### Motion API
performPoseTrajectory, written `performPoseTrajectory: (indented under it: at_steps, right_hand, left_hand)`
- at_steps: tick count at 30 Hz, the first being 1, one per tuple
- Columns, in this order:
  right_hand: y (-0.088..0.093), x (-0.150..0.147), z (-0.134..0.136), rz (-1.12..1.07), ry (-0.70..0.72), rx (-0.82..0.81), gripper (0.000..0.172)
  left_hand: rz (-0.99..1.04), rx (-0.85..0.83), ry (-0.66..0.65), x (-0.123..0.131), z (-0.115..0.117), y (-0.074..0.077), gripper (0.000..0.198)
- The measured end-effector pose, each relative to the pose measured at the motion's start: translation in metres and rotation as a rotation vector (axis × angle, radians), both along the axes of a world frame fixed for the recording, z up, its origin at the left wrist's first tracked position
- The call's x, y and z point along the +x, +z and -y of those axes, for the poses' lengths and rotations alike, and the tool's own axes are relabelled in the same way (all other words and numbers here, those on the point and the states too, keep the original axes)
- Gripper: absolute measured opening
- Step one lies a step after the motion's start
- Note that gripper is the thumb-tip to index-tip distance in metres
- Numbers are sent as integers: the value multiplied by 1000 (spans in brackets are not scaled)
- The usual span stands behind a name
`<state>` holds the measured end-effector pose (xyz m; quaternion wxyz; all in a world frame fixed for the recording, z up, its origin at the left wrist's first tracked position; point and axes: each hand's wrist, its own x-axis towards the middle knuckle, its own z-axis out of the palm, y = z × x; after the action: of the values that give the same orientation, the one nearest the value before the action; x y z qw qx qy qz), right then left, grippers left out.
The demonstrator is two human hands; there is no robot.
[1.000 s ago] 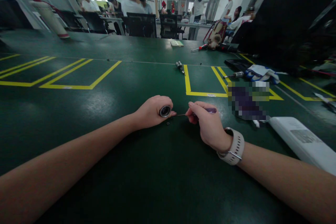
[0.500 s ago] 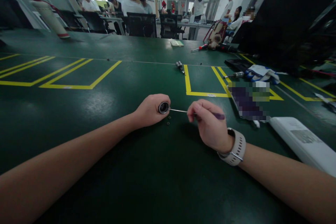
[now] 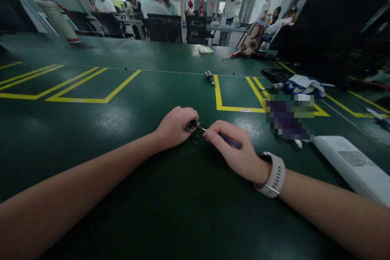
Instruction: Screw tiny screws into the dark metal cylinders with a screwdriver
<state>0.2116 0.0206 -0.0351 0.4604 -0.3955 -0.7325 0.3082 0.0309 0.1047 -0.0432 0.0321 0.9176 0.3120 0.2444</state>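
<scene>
My left hand (image 3: 175,126) is closed around a small black and silver cylindrical part (image 3: 191,125), its round open end facing right. My right hand (image 3: 233,150) pinches a thin screwdriver with a purple handle (image 3: 230,141). The screwdriver's metal tip reaches into the open end of the part. Two tiny dark rings (image 3: 195,140) lie on the green table (image 3: 122,122) just below the part. A pale watch (image 3: 272,174) is on my right wrist.
A white flat box (image 3: 350,166) lies at the right. Further back are a metal bit (image 3: 209,76), another tool (image 3: 272,87), white and blue gloves (image 3: 303,84) and a red-handled screwdriver (image 3: 232,55). Yellow tape lines mark the table. Several people sit and stand at desks behind.
My right hand has moved left and closer to the part, tilting the screwdriver so its tip goes into the opening. The left hand has stayed almost still.
</scene>
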Motion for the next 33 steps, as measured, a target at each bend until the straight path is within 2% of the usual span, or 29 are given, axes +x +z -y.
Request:
performPoseTrajectory:
  at_steps: [5,9,12,15,17,20,26,30,33]
  right_hand:
    - [-7,2,-10,-426,64,-354,17]
    - [-8,1,-14,-583,105,-544,16]
    - [-7,0,-11,-543,77,-468,18]
    - [-8,-1,-7,-376,22,-301,17]
    - [-9,-1,-5,-300,5,-264,17]
    - [-9,0,-7,-374,28,-338,18]
    - [-8,1,-14,-621,63,-535,18]
    - [-10,1,-13,-611,44,-491,19]
    - [-12,-1,-10,-535,4,-426,16]
  left_hand:
    - [83,-33,-10,-2,2,1,12]
    - [202,-68,-45,-3,1,-1,13]
    - [173,-51,-15,-3,0,-1,12]
    - [59,16,10,-2,1,0,11]
    - [-16,53,0,-2,2,1,11]
    - [-44,59,-11,-3,2,2,11]
    - [49,-15,-46,-4,0,0,11]
    - [58,-17,-33,-4,-1,-1,11]
    - [-11,16,-29,-3,0,0,12]
